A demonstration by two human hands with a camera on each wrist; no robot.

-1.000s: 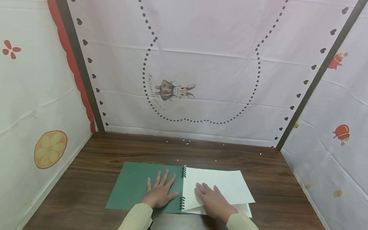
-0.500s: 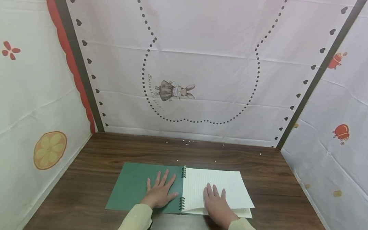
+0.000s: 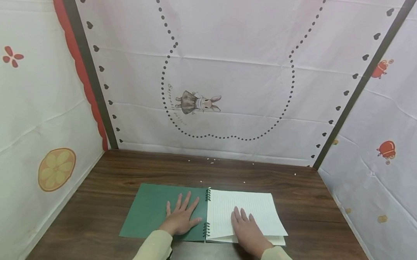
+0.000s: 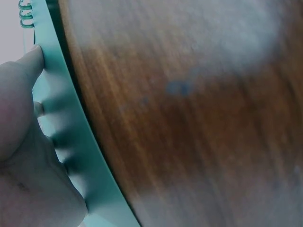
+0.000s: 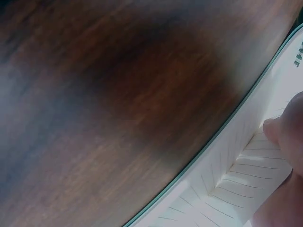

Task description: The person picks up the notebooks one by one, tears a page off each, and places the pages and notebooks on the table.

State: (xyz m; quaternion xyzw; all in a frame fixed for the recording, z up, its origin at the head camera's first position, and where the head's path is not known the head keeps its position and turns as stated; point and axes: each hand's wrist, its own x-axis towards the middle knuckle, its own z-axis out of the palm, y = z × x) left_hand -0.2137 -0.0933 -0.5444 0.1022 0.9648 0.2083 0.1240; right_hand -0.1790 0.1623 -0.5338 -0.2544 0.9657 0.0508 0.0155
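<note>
A spiral-bound notebook lies spread on the table, its green cover point(image 3: 149, 210) on the left and a white lined page point(image 3: 262, 207) on the right, joined by dark rings point(image 3: 208, 194). My left hand point(image 3: 180, 219) rests flat on the cover with fingers spread. On the lined page lies my right hand point(image 3: 247, 230), fingers straight. The page's near edge is slightly raised above the sheets under it. In the left wrist view, the left thumb point(image 4: 34, 60) touches the cover near the rings. The right wrist view shows the right hand point(image 5: 289, 137) against the lined paper; most of its fingers are hidden.
The dark wood-grain table point(image 3: 93, 212) surrounds the notebook. Several small white scraps point(image 3: 211, 159) are scattered toward its back. Printed cloth walls stand at the back point(image 3: 227, 86), left point(image 3: 15, 115) and right point(image 3: 396, 118).
My right hand has slid rightward and slightly nearer across the page, most of it in the first half second. The page's near edge sits lower. The left hand stays in place.
</note>
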